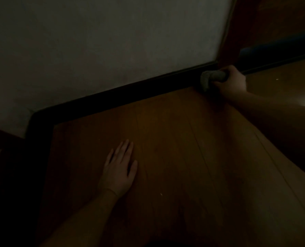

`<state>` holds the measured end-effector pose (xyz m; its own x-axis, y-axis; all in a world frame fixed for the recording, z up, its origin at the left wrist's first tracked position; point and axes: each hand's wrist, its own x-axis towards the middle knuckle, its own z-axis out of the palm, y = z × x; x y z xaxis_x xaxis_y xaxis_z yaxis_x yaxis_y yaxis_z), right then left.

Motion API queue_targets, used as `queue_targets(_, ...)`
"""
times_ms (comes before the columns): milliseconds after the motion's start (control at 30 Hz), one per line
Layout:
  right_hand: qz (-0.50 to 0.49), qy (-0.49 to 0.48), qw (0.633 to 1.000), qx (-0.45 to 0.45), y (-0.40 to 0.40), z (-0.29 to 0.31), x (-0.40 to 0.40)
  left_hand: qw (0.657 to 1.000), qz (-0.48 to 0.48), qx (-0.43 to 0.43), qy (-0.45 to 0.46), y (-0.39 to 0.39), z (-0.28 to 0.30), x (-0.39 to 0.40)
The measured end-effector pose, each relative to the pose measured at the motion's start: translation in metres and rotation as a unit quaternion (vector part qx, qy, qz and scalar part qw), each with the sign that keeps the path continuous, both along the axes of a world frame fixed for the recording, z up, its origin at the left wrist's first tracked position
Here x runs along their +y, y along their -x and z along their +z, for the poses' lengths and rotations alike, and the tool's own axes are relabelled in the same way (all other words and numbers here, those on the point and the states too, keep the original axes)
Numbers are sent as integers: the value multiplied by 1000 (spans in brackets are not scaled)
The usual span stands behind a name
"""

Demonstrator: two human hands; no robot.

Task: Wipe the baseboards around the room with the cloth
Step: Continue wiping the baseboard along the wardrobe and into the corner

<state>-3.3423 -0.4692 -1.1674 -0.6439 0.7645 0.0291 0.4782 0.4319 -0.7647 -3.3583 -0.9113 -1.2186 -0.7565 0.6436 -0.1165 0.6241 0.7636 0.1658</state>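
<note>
Dimly, right hand [230, 82] gripping cloth [211, 78] against baseboard [130, 90], corner shadowed

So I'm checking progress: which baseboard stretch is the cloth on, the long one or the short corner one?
The long baseboard under the pale wall, at its right end. The right hand grips the cloth there; the short stretch by the left corner is untouched.

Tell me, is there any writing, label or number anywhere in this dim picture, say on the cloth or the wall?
None can be read.
The cloth gripped in the right hand shows no label or print.
The wall, the dark baseboard and the wooden floor under the flat left hand bear no text.
</note>
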Motion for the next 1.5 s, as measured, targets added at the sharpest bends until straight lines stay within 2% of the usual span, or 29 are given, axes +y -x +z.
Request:
queue_targets(167,-37,-12,999,-22,-7,6,6,1000,-2,-3,-8,-1,0,1)
queue_targets(267,-38,6,999,4,-4,12,-13,1000,-5,2,-7,-2,-2,1)
queue_targets(433,65,5,998,0,23,13,-89,1000,-1,0,-14,0,-6,-1)
queue_targets(667,199,92,974,52,84,1,-230,1000,-6,11,-14,0,-3,2)
queue_targets(900,191,174,961,94,129,6,-294,1000,-10,4,-23,1,0,2)
queue_targets(1000,178,179,963,95,132,7,-285,1000,-9,2,-25,1,-1,1)
queue_targets(1233,130,75,986,67,90,1,-200,1000,-9,7,-14,0,-3,0)
queue_targets(1500,92,-26,995,41,35,1,-94,1000,-8,4,6,1,-3,-1)
